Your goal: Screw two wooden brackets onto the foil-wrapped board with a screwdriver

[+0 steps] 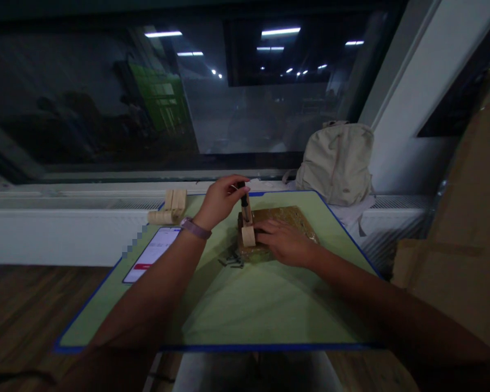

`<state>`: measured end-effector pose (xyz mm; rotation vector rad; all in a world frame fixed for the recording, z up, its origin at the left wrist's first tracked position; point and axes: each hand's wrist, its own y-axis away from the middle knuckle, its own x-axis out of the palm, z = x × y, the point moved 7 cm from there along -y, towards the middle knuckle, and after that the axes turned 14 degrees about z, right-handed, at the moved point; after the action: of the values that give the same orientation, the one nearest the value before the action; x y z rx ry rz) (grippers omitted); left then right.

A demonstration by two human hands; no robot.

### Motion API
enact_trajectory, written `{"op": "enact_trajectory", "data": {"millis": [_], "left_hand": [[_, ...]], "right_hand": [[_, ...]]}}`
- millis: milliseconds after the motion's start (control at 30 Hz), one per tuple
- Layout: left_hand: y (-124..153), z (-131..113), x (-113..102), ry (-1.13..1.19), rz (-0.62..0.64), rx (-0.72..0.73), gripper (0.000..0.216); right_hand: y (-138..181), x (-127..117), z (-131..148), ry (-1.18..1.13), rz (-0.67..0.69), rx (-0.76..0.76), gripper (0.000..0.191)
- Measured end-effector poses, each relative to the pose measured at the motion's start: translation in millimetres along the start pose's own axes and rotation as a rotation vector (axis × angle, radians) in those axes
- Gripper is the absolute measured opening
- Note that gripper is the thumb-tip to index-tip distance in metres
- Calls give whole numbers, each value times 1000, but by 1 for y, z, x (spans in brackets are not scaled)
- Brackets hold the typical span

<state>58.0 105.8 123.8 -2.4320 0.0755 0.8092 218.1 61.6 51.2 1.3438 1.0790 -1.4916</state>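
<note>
My left hand (222, 200) is closed round the black handle of a screwdriver (244, 197), which stands upright with its shaft down at a small wooden piece (249, 236). Whether the tip sits in a screw is too small to tell. My right hand (285, 242) lies with fingers stretched against the right side of that wooden piece. Beneath both is a flat brown block (296, 216) wrapped in shiny clear film or tape. Several dark screws (232, 261) lie loose on the table by the block's near left corner.
The green table (269, 313) has a blue edge. At its far left stand more light wooden pieces (174, 204), with a lit phone (153, 253) closer in. A beige backpack (338, 160) leans beyond the far right corner. Large cardboard (461, 201) rises at the right.
</note>
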Motion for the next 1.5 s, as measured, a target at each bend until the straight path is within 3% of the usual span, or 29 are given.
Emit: {"op": "enact_trajectory", "data": {"millis": [267, 400, 700, 967, 1200, 1500], "left_hand": [[3, -5, 9, 65, 17, 71, 29], [8, -11, 20, 60, -58, 70, 15], [13, -11, 42, 530, -118, 133, 38], [10, 0, 43, 775, -110, 142, 29], [10, 3, 44, 810, -185, 87, 22], [9, 2, 46, 803, -135, 75, 29]], "right_hand": [[1, -1, 1, 32, -4, 6, 40], [1, -1, 1, 22, -2, -7, 40], [1, 1, 0, 65, -16, -17, 39], [3, -1, 1, 54, -79, -57, 41], [2, 0, 0, 69, -66, -39, 40], [2, -3, 2, 93, -76, -40, 37]]}}
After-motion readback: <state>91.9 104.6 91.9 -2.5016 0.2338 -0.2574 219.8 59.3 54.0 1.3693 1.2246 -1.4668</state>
